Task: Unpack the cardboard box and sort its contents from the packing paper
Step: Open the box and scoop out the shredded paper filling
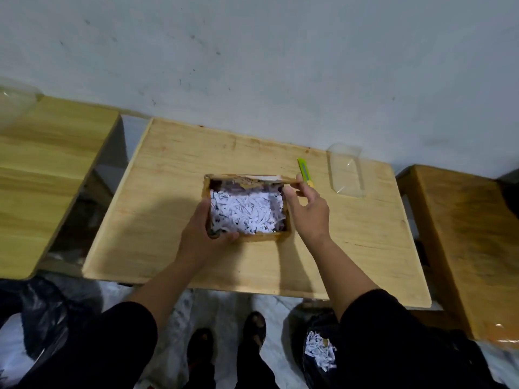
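A small open cardboard box (252,237) stands in the middle of the light wooden table (168,220). Shredded white packing paper (247,213) fills it, and whatever lies beneath is hidden. My left hand (205,228) grips the box's near left corner, thumb curled over the rim. My right hand (307,211) is at the box's right side and pinches the far flap (269,179) at its right end with thumb and forefinger.
A green and yellow utility knife (304,171) lies behind my right hand. A clear plastic container (346,172) sits at the table's back right. Low wooden tables flank both sides. On the floor, black bags (320,352) hold shredded paper near my feet.
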Demonstrator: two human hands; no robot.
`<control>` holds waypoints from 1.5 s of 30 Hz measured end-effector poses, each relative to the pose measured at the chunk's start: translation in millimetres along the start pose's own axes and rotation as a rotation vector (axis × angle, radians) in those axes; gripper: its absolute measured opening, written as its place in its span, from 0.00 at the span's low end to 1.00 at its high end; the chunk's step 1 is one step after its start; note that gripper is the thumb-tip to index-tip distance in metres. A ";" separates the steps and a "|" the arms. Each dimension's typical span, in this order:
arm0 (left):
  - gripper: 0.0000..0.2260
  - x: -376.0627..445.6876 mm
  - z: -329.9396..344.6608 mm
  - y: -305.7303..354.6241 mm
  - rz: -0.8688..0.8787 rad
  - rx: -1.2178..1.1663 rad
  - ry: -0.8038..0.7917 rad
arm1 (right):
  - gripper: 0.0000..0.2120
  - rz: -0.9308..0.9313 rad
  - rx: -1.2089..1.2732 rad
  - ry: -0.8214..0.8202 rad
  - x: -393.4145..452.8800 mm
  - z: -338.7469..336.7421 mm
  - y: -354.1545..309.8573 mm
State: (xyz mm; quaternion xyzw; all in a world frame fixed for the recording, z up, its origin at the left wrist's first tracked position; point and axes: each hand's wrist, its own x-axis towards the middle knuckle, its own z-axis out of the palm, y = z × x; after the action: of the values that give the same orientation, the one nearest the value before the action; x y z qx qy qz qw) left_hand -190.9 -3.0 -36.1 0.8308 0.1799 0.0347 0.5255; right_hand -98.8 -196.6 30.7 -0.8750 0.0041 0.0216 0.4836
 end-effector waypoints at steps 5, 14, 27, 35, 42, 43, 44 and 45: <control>0.43 10.2 -4.0 -3.6 -0.008 0.058 -0.032 | 0.25 -0.050 -0.043 -0.167 43.3 3.1 -13.5; 0.40 25.4 -6.7 -3.0 0.062 0.262 0.009 | 0.26 -0.194 -0.620 -0.481 95.0 22.4 8.5; 0.46 80.4 13.0 43.8 0.349 0.890 -0.429 | 0.45 -0.650 -0.725 -0.753 75.4 30.1 17.9; 0.48 81.2 26.3 40.2 0.084 0.901 -0.561 | 0.52 -0.462 -0.779 -0.772 64.5 42.6 18.2; 0.50 89.8 21.2 37.9 -0.029 0.625 -0.650 | 0.57 -0.219 -0.766 -0.874 67.9 51.4 17.1; 0.50 91.1 20.5 38.7 -0.041 0.597 -0.654 | 0.57 -0.205 -0.775 -0.898 69.9 51.1 16.2; 0.50 91.8 20.2 40.3 -0.034 0.597 -0.654 | 0.58 -0.197 -0.787 -0.919 71.3 50.7 14.7; 0.51 91.6 19.8 42.0 -0.020 0.618 -0.650 | 0.58 -0.193 -0.798 -0.933 72.4 51.3 14.1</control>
State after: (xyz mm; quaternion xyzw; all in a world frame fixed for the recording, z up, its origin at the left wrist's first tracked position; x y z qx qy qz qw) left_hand -89.5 -5.5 -19.8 0.9148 0.0151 -0.2885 0.2822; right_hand -28.6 -159.6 -11.6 -0.8832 -0.2951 0.3578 0.0699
